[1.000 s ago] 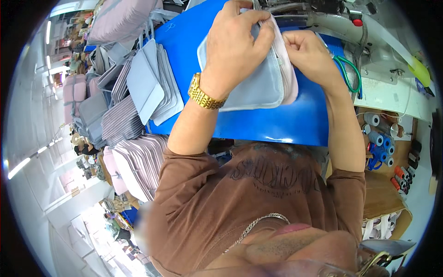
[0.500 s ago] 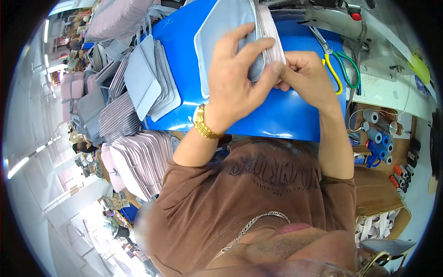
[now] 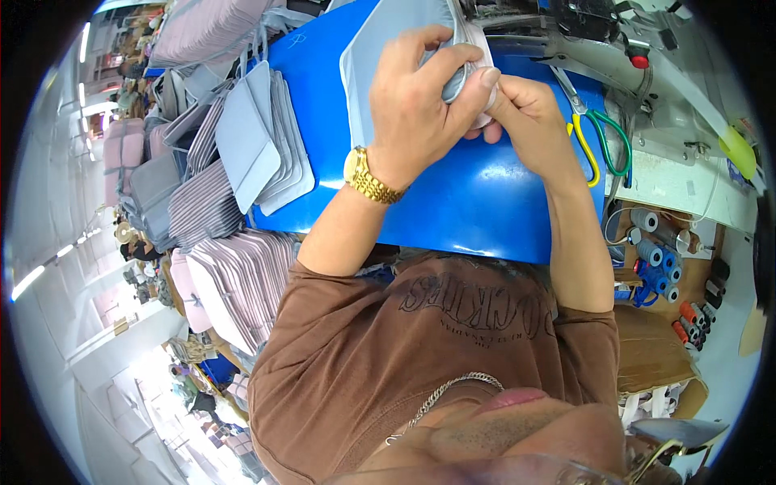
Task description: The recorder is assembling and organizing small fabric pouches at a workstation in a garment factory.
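A grey-blue fabric panel [image 3: 361, 74] with a pale edge lies on the blue work surface [image 3: 436, 212]. Along its right side runs a folded grey and pale pink border strip [image 3: 482, 50]. My left hand [image 3: 420, 109], wearing a gold watch on the wrist, is closed over this edge, thumb and fingers gripping the fabric. Just to its right, my right hand [image 3: 529, 121] pinches the near corner of the same panel; its fingertips partly hide the cloth there. The two hands nearly touch at the corner.
Scissors [image 3: 596, 133] with green and yellow handles lie right of my right hand. Beyond them is a sewing machine [image 3: 590, 18]. Stacked grey panels [image 3: 252, 133] lie at the left, striped pink bundles [image 3: 242, 279] below them. Thread spools [image 3: 659, 263] sit at the lower right.
Both hands have shifted slightly, bunching the panel's edge more between them. My left thumb now presses closer to the corner, and the pink strip shows less.
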